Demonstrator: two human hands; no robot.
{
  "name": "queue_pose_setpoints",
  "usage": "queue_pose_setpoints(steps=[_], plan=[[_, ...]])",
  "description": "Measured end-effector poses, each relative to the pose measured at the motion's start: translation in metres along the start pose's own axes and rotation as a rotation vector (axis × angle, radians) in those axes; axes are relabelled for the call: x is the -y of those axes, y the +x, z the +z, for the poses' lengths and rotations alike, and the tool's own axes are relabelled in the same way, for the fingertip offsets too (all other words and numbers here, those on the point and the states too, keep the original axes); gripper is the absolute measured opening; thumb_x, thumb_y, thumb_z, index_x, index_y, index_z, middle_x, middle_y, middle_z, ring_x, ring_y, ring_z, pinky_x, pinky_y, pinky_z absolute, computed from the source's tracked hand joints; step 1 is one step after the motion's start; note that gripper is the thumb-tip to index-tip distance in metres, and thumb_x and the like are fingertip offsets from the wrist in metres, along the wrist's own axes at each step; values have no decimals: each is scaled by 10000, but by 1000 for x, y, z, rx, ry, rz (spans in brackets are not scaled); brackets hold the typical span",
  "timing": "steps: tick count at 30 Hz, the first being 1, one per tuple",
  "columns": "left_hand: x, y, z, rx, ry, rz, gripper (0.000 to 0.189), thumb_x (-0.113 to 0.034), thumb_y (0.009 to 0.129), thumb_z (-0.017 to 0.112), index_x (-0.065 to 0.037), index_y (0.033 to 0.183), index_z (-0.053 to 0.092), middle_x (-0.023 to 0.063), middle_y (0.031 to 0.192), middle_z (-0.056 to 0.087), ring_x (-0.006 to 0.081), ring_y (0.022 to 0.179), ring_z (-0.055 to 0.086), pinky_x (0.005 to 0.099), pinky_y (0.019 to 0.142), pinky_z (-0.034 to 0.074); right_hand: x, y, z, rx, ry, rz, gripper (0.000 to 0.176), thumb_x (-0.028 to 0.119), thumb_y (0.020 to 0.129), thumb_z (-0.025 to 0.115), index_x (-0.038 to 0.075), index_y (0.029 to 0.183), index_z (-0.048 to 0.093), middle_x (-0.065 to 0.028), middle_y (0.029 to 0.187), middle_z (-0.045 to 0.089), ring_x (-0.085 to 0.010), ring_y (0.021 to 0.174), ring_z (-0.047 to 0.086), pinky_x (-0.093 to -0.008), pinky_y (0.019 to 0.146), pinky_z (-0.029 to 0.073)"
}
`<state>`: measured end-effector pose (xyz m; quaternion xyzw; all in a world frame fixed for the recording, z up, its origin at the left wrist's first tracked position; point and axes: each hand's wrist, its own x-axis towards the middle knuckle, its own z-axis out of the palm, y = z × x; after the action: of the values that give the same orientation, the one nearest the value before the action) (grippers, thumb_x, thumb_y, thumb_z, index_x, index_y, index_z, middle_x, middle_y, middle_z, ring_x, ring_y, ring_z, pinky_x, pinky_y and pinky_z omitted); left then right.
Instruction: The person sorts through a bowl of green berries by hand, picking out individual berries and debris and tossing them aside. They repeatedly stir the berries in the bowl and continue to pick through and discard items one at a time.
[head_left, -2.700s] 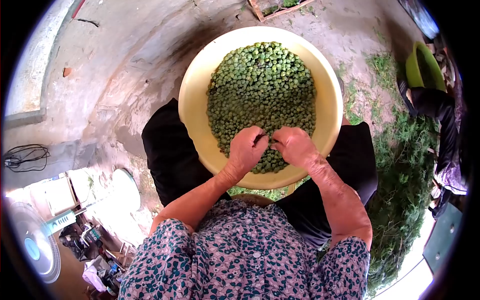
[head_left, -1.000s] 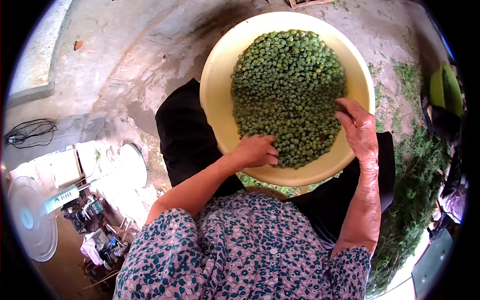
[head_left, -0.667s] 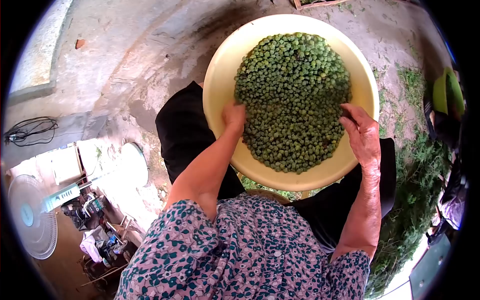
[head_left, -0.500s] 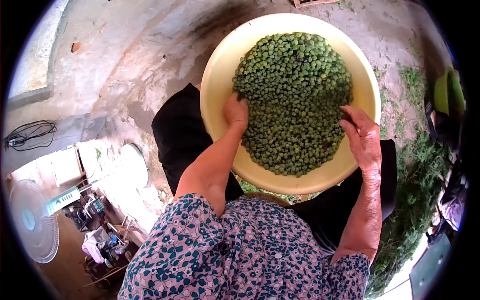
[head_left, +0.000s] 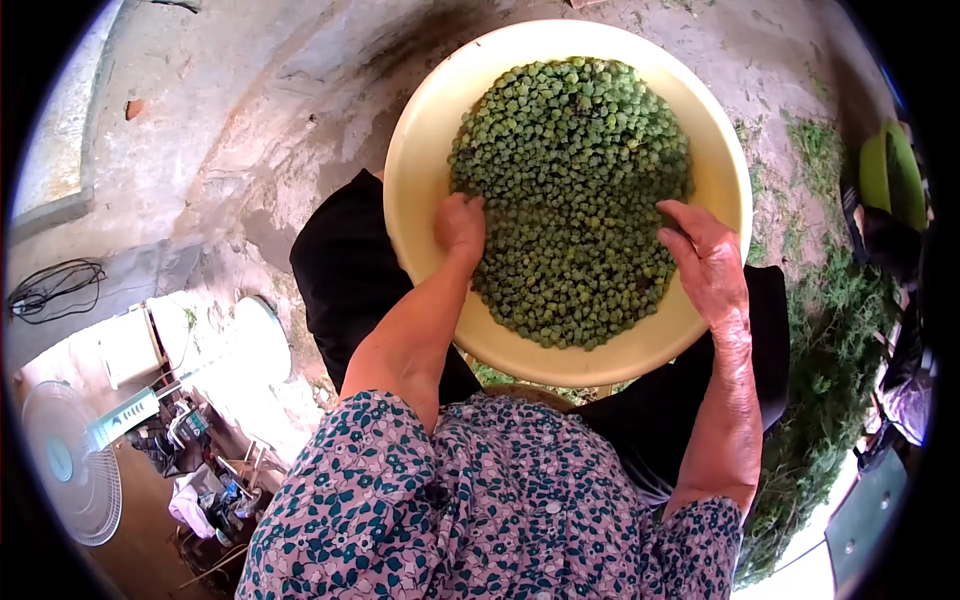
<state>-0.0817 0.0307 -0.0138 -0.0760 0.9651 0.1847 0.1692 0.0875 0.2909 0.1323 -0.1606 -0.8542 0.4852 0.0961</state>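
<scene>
A large pale yellow basin (head_left: 420, 150) rests over my lap, holding a broad heap of small round green pieces (head_left: 575, 200). At the left edge of the heap is my left hand (head_left: 461, 224), inside the basin, its fingers curled in; whether they hold a piece is hidden. My right hand (head_left: 708, 258) hovers at the heap's right edge, thumb and index finger extended with a gap between them and no piece visible there.
A white fan (head_left: 70, 460) stands at the lower left, near piled items (head_left: 205, 495). Coiled black cable (head_left: 55, 288) lies at the left. On the right are leafy green plants (head_left: 835, 340) and a green container (head_left: 892, 175).
The basin and heap appear slightly farther left in view. My right hand has shifted a little left and down with them, and my left hand also sits slightly farther left.
</scene>
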Motion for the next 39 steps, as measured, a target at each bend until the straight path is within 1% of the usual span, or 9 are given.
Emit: queue_pose_setpoints(steps=[2,6,9,15,21,23,27,29,39], plan=[[19,7,16,88,-306,68,190,-174,810,643,14,828,618,88,694,613,215,547,571,319,522,455,-6,0,7,-3,2,-15,231,-7,770,646,-13,999,618,-150,850,621,-270,775,612,-330,691,480],[-15,-51,-21,445,-801,-110,181,-150,849,607,-41,720,540,42,625,557,112,482,528,252,439,408,-16,-9,23,50,-64,-90,229,22,764,650,-5,988,612,-157,886,619,-311,821,611,-373,724,487],[-4,-65,-16,480,-711,-64,155,-142,851,597,-38,746,551,44,657,573,105,481,530,230,426,402,-14,-12,31,141,-68,-60,241,44,762,649,7,997,608,-152,897,611,-341,830,596,-396,746,482],[6,-42,-14,159,-751,-215,218,-74,859,535,43,1037,584,96,757,604,154,521,587,267,438,462,-16,-14,29,125,-45,-36,254,20,754,654,0,1004,612,-155,900,619,-333,822,607,-374,730,489],[25,-12,-5,146,-685,-200,203,-43,843,525,45,1014,590,94,783,611,160,557,600,265,462,469,-16,-10,22,88,-31,-32,250,19,762,656,-4,1007,611,-157,907,623,-320,815,615,-346,723,495],[58,6,26,-24,-434,172,165,-38,830,537,27,963,609,79,785,614,155,575,602,272,475,462,-13,-8,18,79,-18,-35,249,22,766,655,-5,1010,611,-157,901,622,-317,810,616,-341,719,494],[44,0,22,-98,-392,200,145,-19,798,543,3,917,623,113,776,626,203,627,610,321,543,474,-13,-8,14,80,-26,3,240,29,782,647,-2,1017,610,-154,887,615,-310,801,614,-336,708,487],[29,-4,6,-194,-144,423,177,-51,743,564,-9,904,623,187,898,598,401,854,554,445,711,448,-12,-8,15,76,-40,11,235,29,786,644,-2,1017,609,-153,881,612,-309,794,612,-335,704,485],[3,-6,0,-206,412,509,49,-57,749,581,-61,762,628,135,907,500,324,761,583,441,571,478,-3,-4,17,121,-30,-29,235,15,770,643,-3,1002,608,-157,866,608,-331,771,601,-355,681,484]])
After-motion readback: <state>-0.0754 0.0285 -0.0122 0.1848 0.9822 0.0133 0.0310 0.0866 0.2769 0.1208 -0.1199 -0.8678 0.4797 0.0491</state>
